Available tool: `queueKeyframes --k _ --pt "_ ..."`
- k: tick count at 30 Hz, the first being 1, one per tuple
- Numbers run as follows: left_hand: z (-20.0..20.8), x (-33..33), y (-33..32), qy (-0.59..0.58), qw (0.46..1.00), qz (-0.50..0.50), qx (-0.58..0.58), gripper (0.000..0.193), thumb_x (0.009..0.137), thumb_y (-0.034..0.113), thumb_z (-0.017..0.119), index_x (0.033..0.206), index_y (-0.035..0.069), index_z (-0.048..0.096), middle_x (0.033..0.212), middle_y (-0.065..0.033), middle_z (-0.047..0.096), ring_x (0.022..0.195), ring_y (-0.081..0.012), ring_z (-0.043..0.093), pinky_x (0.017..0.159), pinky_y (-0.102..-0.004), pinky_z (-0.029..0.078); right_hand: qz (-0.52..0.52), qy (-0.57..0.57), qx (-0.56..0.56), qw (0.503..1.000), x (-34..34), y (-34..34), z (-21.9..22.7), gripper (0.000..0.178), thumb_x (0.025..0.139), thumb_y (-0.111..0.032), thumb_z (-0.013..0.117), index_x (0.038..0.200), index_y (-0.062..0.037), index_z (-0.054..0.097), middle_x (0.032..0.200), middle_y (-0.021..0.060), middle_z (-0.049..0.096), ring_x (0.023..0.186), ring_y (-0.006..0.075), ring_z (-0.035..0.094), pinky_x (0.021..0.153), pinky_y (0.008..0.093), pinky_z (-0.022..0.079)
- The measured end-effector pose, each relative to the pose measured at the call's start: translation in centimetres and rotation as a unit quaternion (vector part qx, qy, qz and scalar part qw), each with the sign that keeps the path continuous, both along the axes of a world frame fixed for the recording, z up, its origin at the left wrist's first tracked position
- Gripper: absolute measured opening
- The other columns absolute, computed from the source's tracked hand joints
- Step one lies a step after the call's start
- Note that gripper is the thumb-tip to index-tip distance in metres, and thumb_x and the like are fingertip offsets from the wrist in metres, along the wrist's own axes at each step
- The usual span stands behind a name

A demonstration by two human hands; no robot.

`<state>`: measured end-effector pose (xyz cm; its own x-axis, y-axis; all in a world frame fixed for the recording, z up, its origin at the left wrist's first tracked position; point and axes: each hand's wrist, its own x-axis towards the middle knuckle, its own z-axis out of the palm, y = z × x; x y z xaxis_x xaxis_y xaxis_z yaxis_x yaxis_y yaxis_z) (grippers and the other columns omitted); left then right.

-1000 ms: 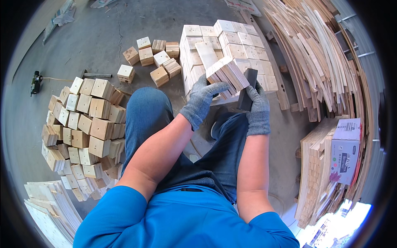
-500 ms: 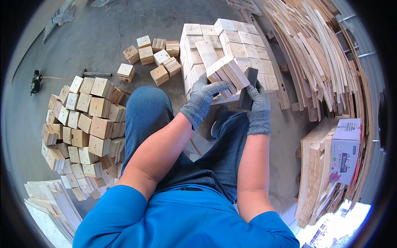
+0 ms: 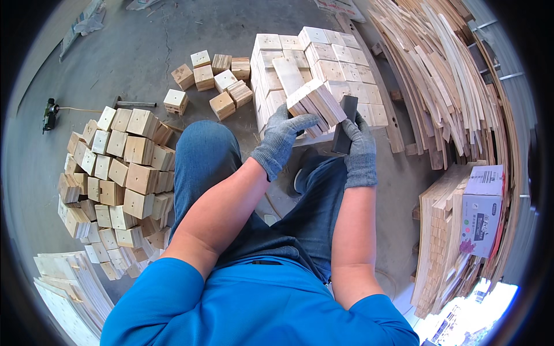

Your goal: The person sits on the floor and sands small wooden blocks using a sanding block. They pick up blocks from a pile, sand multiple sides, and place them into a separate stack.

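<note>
A layered wooden block (image 3: 318, 104) is tilted in front of me, over the near side of a stack of pale blocks (image 3: 334, 55). My left hand (image 3: 284, 134), in a grey knit glove, grips the block's lower left side with the thumb across its near face. In my right hand (image 3: 360, 138), gloved the same way, is a flat black bar-shaped block (image 3: 345, 125), held upright along the wooden block's right side. Some right-hand fingers are hidden behind the black piece. A plain board (image 3: 287, 74) lies slanted on the stack just beyond.
A big heap of wooden blocks (image 3: 124, 173) lies to my left, with several loose blocks (image 3: 224, 81) ahead. Long wood strips (image 3: 435, 75) are piled at the right, near a cardboard box (image 3: 483, 213) on stacked timber. A green-and-black tool (image 3: 50, 114) rests far left on the floor.
Almost nothing differs. The wooden block and the black piece have shifted very slightly to the left with my hands; both grips are the same.
</note>
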<state>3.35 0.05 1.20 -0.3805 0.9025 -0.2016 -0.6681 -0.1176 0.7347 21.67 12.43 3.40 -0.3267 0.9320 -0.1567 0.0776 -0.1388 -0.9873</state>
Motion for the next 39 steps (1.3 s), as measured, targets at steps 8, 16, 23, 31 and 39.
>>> queueKeyframes --k 8,16,23,31,39 --pt "-0.5 -0.1 0.1 0.008 1.0 0.003 -0.014 0.068 0.085 0.019 0.092 0.142 -0.001 0.062 0.122 -0.0148 0.076 0.11 -0.0234 0.075 0.099 -0.0346 0.059 0.002 -0.02 0.008 1.0 0.0 0.0 0.1 0.062 0.1 -0.019 0.079 0.153 0.0025 0.056 0.13 0.014 0.073 0.105 0.0169 0.072 0.086 0.0291 0.061" --pt "-0.8 0.0 0.3 0.014 1.0 -0.001 -0.015 0.066 0.086 0.022 0.091 0.142 0.0 0.063 0.122 -0.0148 0.076 0.111 -0.0235 0.074 0.1 -0.035 0.058 0.007 -0.02 0.011 1.0 0.3 0.2 -0.2 0.063 0.1 -0.019 0.079 0.154 0.0021 0.055 0.129 0.0139 0.073 0.105 0.0164 0.072 0.085 0.0288 0.061" --pt "-0.7 0.0 0.4 0.024 0.999 -0.009 -0.027 0.063 0.089 0.015 0.085 0.144 -0.002 0.06 0.128 -0.0166 0.072 0.117 -0.0268 0.073 0.108 -0.0393 0.059 0.002 -0.021 0.022 1.0 0.4 0.2 -0.2 0.065 0.1 -0.018 0.078 0.156 0.003 0.053 0.131 0.016 0.072 0.107 0.018 0.072 0.087 0.0294 0.061" --pt "-0.6 -0.1 0.2 0.022 0.999 -0.013 -0.027 0.063 0.089 0.016 0.086 0.145 -0.001 0.06 0.128 -0.0164 0.072 0.117 -0.0269 0.074 0.107 -0.0401 0.059 0.01 -0.022 0.013 1.0 0.3 -0.1 0.2 0.064 0.101 -0.016 0.076 0.157 0.0035 0.052 0.135 0.014 0.071 0.11 0.0176 0.072 0.092 0.0294 0.06" --pt "-1.3 0.1 0.5 0.012 1.0 -0.007 -0.018 0.068 0.086 0.023 0.091 0.143 0.001 0.062 0.123 -0.0151 0.076 0.112 -0.0239 0.074 0.098 -0.0355 0.059 0.005 -0.023 0.026 0.999 0.4 0.2 -0.2 0.068 0.099 -0.021 0.081 0.156 0.0039 0.053 0.133 0.017 0.072 0.107 0.0187 0.073 0.087 0.03 0.061"
